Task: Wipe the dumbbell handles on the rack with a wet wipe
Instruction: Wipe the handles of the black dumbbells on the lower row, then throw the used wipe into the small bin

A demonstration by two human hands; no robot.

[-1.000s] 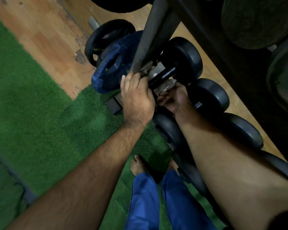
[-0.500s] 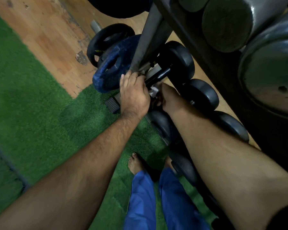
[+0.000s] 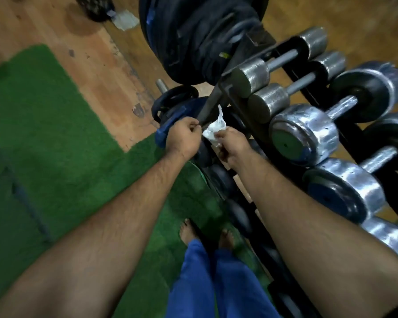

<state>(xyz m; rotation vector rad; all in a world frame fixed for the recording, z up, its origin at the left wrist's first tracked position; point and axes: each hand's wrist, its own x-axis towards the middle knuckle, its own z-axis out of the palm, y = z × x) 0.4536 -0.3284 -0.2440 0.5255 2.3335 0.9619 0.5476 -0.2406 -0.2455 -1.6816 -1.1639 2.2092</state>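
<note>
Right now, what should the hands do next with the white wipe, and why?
Probably carry the wet wipe up to a bare handle on the rack's top row. Both the left hand and right hand pinch it in the air, touching no dumbbell, so no wiping is happening.

Dim, warm indoor light. Glare sits on the chrome dumbbells [image 3: 305, 131] at right; the rack [image 3: 239, 106] below them lies in deep shadow. Wide-angle distortion bends the frame edges. Motion blur softens the turf [image 3: 44, 134] and upper right corner.
</note>
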